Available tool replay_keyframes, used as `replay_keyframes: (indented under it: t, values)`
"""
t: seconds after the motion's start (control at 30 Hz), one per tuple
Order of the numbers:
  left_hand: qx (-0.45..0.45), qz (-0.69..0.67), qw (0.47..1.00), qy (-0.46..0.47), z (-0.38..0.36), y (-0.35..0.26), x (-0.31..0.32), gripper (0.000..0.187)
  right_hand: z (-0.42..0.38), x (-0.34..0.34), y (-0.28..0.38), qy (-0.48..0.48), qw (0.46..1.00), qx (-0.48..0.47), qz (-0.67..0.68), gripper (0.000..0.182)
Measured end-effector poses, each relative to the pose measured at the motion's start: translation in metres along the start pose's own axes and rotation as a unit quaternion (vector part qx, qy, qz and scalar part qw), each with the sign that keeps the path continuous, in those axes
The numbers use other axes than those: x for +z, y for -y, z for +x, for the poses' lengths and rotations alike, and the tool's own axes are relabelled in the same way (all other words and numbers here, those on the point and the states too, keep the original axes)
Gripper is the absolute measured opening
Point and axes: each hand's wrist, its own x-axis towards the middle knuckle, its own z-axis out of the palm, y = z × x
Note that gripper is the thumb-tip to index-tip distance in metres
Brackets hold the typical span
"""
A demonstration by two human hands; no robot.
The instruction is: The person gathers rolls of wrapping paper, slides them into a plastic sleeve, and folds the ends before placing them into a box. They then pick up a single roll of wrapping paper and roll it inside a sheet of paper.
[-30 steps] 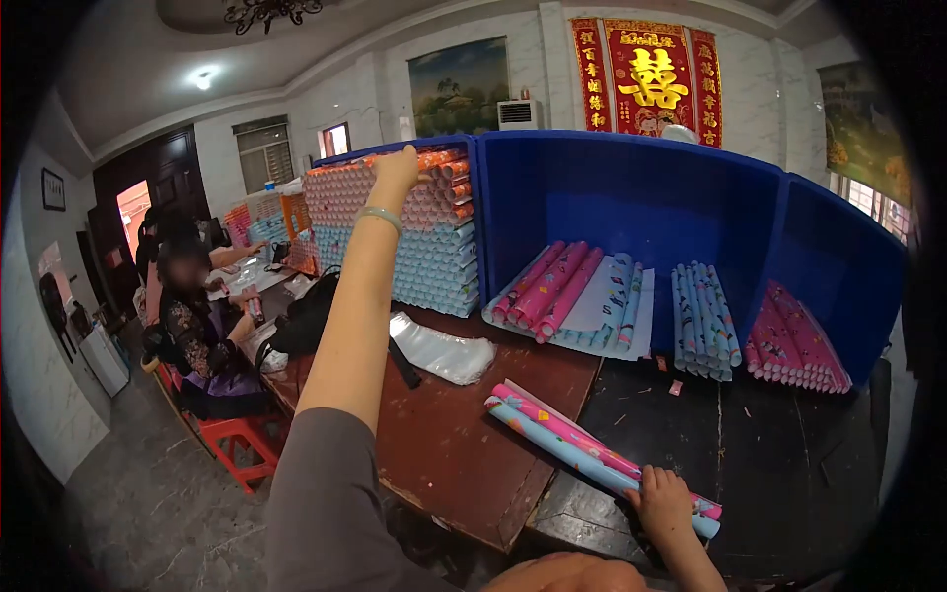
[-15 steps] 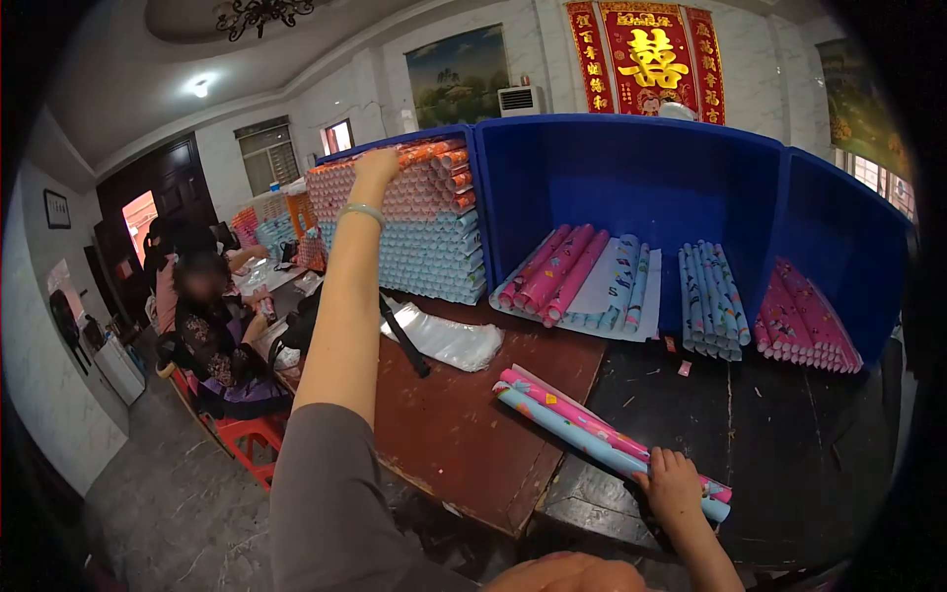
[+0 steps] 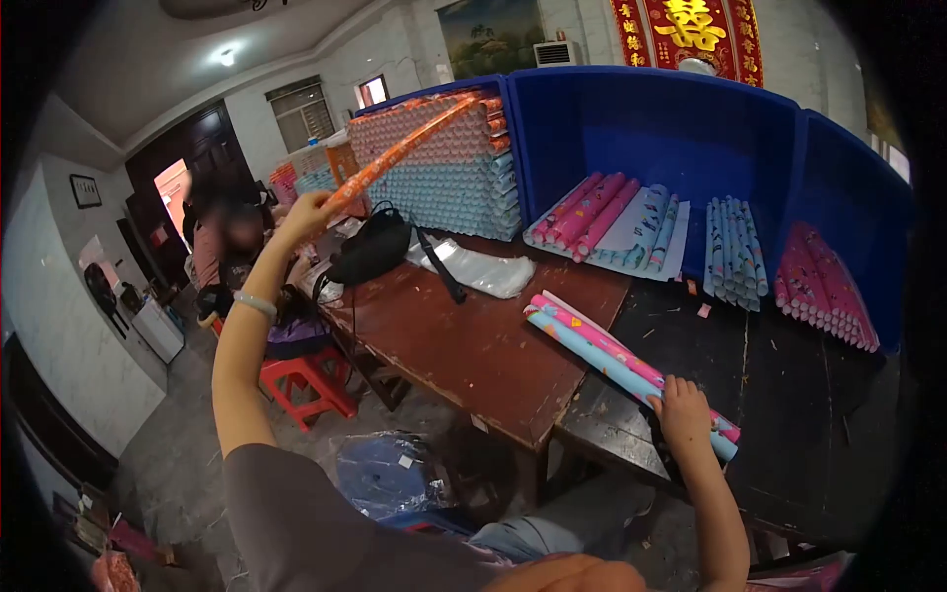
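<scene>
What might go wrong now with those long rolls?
The left hand grips the orange roll at one end, so it might bend or slip. Its far end is near the stack and could bump some rolls loose. The pink roll and blue roll lie near the table's edge. They might roll off if the right hand lets go.

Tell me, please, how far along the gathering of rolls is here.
Looks done: a pink roll and a light-blue roll lie side by side under the right hand. In hand: an orange roll, held near one end by the left hand. Probably left: adding it to that pair; it is not beside them yet.
</scene>
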Motion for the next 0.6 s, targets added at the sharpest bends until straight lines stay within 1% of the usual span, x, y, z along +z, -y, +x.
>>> replay_keyframes:
  t: [0.03,0.07,0.1,0.13,0.17,0.2,0.23,0.27,0.3,0.33,0.4,0.47,0.5,0.57,0.6]
  values:
    - [-0.074,-0.042,0.996,0.023,-0.036,-0.012,0.006,0.029,0.001,0.001,0.0,-0.002,1.0,0.0,0.001,0.046]
    - [0.017,-0.158,0.987,0.029,-0.061,0.013,0.025,0.025,0.001,-0.001,0.001,0.013,1.0,0.005,-0.007,0.045]
    - [-0.057,-0.19,0.977,0.08,-0.1,-0.006,0.03,0.023,0.001,0.001,0.001,-0.003,1.0,-0.003,-0.018,0.045]
    - [-0.119,-0.239,0.956,0.119,-0.13,-0.007,0.043,0.024,0.0,0.003,0.0,-0.016,0.999,-0.01,-0.028,0.045]
    - [-0.153,-0.345,0.916,0.134,-0.162,-0.01,0.065,0.024,0.0,0.005,0.0,-0.045,0.998,-0.025,-0.043,0.04]
    - [-0.23,-0.414,0.869,0.146,-0.192,-0.025,0.081,0.025,0.0,0.008,-0.002,-0.052,0.998,-0.027,-0.037,0.04]
    - [-0.28,-0.434,0.843,0.152,-0.22,-0.043,0.095,0.024,0.0,0.01,-0.003,-0.06,0.997,-0.029,-0.031,0.039]
    - [-0.317,-0.492,0.792,0.173,-0.244,-0.055,0.107,0.024,0.0,0.007,0.0,-0.058,0.998,-0.019,-0.028,0.038]
    - [-0.332,-0.531,0.751,0.21,-0.266,-0.061,0.118,0.025,0.0,0.006,0.003,-0.053,0.998,-0.013,-0.023,0.039]
    - [-0.349,-0.561,0.712,0.237,-0.281,-0.065,0.13,0.025,0.0,0.006,0.004,-0.05,0.999,-0.007,-0.019,0.039]
    - [-0.424,-0.592,0.644,0.234,-0.307,-0.1,0.138,0.023,0.0,0.003,0.008,-0.05,0.998,-0.003,-0.031,0.037]
    - [-0.455,-0.614,0.595,0.248,-0.326,-0.122,0.155,0.022,0.0,0.001,0.011,-0.056,0.997,0.008,-0.049,0.035]
    - [-0.504,-0.623,0.543,0.252,-0.331,-0.135,0.163,0.022,0.0,0.002,0.013,-0.054,0.997,0.009,-0.048,0.035]
    - [-0.533,-0.618,0.517,0.258,-0.339,-0.163,0.181,0.023,0.001,0.004,0.015,-0.05,0.997,0.025,-0.06,0.034]
    - [-0.506,-0.63,0.527,0.264,-0.345,-0.173,0.192,0.024,0.001,0.004,0.015,-0.051,0.996,0.03,-0.061,0.034]
